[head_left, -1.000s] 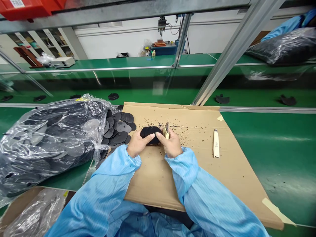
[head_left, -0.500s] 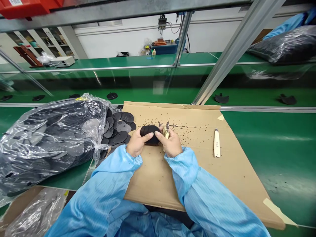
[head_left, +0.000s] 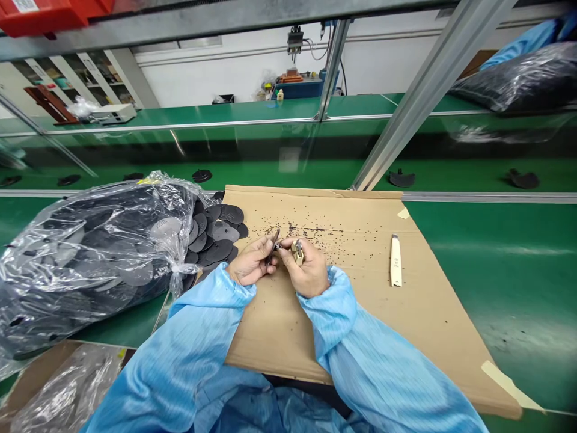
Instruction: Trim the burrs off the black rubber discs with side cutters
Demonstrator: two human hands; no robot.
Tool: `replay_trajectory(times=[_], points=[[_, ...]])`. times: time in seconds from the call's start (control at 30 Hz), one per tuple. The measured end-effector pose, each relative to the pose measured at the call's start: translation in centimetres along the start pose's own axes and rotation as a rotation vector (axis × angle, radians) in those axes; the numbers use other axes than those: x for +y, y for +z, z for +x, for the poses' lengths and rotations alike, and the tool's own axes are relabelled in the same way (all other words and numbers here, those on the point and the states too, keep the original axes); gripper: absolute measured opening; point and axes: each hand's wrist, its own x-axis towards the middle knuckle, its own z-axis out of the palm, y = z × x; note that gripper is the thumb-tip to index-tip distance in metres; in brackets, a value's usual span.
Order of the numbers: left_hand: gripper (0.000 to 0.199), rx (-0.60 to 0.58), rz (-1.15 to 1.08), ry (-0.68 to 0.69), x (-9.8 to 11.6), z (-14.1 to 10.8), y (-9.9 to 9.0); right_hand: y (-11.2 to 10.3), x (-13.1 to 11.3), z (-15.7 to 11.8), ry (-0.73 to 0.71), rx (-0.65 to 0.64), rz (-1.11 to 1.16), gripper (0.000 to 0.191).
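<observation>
My left hand (head_left: 253, 263) is closed on a thin black disc (head_left: 272, 248), which it holds upright, nearly edge-on to me. My right hand (head_left: 308, 266) is wrapped round a small cream-coloured tool with a metal end (head_left: 297, 252); its exact kind is partly hidden by the fingers. Thumb and fingertips of that hand also reach the disc's near side, at a small dark part. Both hands hover over a brown cardboard sheet (head_left: 360, 325) strewn with tiny black bits. Left of them lies a heap of black oval discs (head_left: 219, 249).
A clear plastic bag (head_left: 103, 258) full of black discs fills the left side. A cream-handled tool (head_left: 396, 261) lies on the cardboard's right part. Behind, a green bench strip carries black curved pieces (head_left: 401, 178). A slanted metal post (head_left: 428, 90) rises at the back right.
The black disc has turned from showing its broad face to nearly edge-on. My right hand has rotated, so the tool's metal end no longer points up and away.
</observation>
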Motion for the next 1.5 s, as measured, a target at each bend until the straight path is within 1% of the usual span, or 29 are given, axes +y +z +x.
replay_trajectory(times=[0.1, 0.2, 0.27, 0.37, 0.43, 0.6, 0.7, 0.8, 1.03, 1.13, 1.2, 1.23, 1.33, 1.4, 1.5], points=[[0.053, -0.007, 0.027, 0.005, 0.1, 0.0, 0.1, -0.1, 0.0, 0.0, -0.066, 0.014, -0.018, 0.007], [0.055, 0.008, 0.051, 0.018, 0.1, 0.1, 0.1, 0.0, 0.1, -0.1, -0.087, 0.021, -0.047, 0.01], [0.056, 0.037, 0.06, 0.065, 0.0, 0.3, 0.1, 0.1, 0.3, -0.1, -0.073, 0.023, -0.061, 0.011], [0.054, 0.095, 0.067, 0.183, 0.0, 0.6, 0.0, 0.3, 0.6, -0.2, -0.031, 0.055, -0.042, 0.014], [0.051, 0.097, 0.064, 0.199, 0.1, 0.7, 0.0, 0.4, 0.7, -0.2, -0.015, 0.074, -0.014, 0.017], [0.051, 0.028, -0.003, 0.062, 0.5, 0.2, 0.2, 0.3, 0.3, -0.3, -0.047, 0.056, -0.007, 0.016], [0.05, 0.01, -0.026, 0.006, 0.6, 0.0, 0.1, 0.1, 0.0, -0.3, -0.11, 0.048, -0.032, 0.014], [0.044, -0.047, -0.036, -0.047, 0.6, 0.1, -0.3, 0.0, 0.0, -0.3, -0.186, 0.025, -0.055, 0.017], [0.029, -0.136, -0.025, -0.079, 0.2, 0.5, -1.5, -0.1, -0.2, -0.1, -0.35, 0.007, -0.135, 0.024], [0.028, -0.158, -0.02, -0.078, 0.0, 0.6, -1.7, 0.0, -0.4, -0.1, -0.405, -0.021, -0.135, 0.025], [0.031, -0.133, -0.033, -0.08, 0.1, 0.6, -1.5, 0.3, -0.5, -0.1, -0.387, -0.033, -0.115, 0.023], [0.032, -0.099, -0.046, -0.069, 0.1, 0.5, -1.2, 0.4, -0.5, -0.2, -0.352, -0.023, -0.106, 0.022], [0.031, 0.049, -0.098, 0.03, 0.3, 0.4, -0.3, 0.5, -0.2, -0.2, -0.194, 0.054, -0.119, 0.019], [0.028, 0.14, -0.127, 0.101, 0.5, 0.4, 0.1, 0.3, 0.3, -0.1, -0.125, 0.086, -0.195, 0.019], [0.027, 0.228, -0.134, 0.144, 0.9, 0.4, 0.4, -0.1, 1.2, 0.1, -0.128, 0.04, -0.368, 0.02]])
